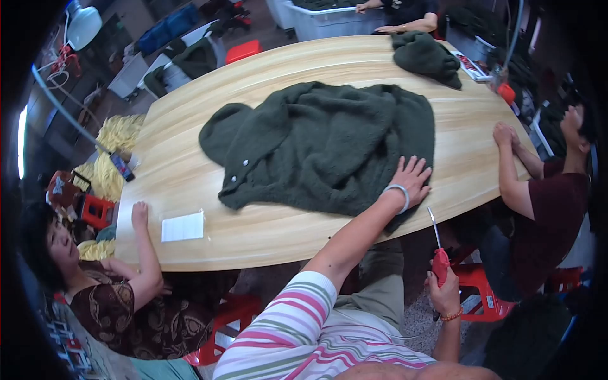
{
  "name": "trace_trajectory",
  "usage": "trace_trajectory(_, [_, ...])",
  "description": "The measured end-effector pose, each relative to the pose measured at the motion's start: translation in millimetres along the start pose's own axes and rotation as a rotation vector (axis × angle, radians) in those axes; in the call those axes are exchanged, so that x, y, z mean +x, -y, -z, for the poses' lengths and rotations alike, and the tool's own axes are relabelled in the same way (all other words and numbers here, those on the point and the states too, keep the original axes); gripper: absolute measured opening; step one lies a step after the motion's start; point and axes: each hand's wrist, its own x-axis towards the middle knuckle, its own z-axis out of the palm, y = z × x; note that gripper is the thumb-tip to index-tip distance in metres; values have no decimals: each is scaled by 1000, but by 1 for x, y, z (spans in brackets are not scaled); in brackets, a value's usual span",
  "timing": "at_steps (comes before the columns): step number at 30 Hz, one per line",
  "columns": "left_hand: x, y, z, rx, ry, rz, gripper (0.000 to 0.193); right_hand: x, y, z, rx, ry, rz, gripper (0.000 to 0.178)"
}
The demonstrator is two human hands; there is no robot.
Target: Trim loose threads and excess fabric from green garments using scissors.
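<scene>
A dark green fleece garment [329,145] lies spread and rumpled across the middle of the wooden table [278,247]. A rounded flap sticks out at its left end, and two small white buttons or snaps show near its lower left corner. My left hand [410,182] rests flat on the garment's near right part, fingers spread, with a pale bracelet at the wrist. Off the table's near edge, my right hand [444,292] is closed round the red handle of a tool [441,265]. Its thin metal shaft points up toward the table edge. The tool's exact kind is unclear.
A white sheet [183,227] lies at the near left, below a phone-like device [121,167] on an arm. Another dark green fleece piece [425,57] sits far right beside a flat white box [471,66]. People sit left and right; another is at the far side. Red stools [479,291] stand nearby.
</scene>
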Motion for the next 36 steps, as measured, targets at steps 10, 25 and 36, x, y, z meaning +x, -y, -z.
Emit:
trace_trajectory(10, [-19, -13, 2, -3, -7, -14, 56, 3, 11, 3, -44, -40, 65, 30])
trace_trajectory(25, [-207, 115, 160, 428, -797, 311, 34, 5, 27, 7, -27, -14, 79, 33])
trace_trajectory(36, [-350, 265, 177, -35, -713, 899, 20, 18, 22, -5, -62, -98, 164, 36])
